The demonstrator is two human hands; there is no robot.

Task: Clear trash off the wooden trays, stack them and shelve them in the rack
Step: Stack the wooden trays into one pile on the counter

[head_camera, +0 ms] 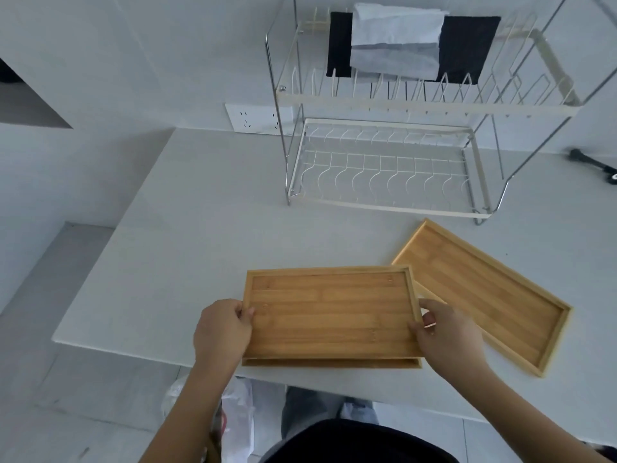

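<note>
Wooden trays are what matters at this point: the upper tray [330, 315] is gripped at its two short ends, the left hand [223, 332] closed over the left rim with the thumb on top, the right hand [447, 332] closed over the right rim in the same way. It is held above a lower tray [330, 362], of which only the near edge is seen at the front of the white counter [187, 235]; whether the two already touch cannot be told from this angle. A third tray [484, 295] lies flat and skewed just to the right, its near-left corner hidden behind the held one. No trash is seen on any tray, so stacking appears to be the step in hand.

For a clean stack, the held tray should be kept level, squared to the one beneath, and lowered until all four rims meet evenly. The fingertips should be slid out sideways only once the weight is taken. The dish rack [384, 168] stands well apart at the back, its lower shelf bare.
</note>
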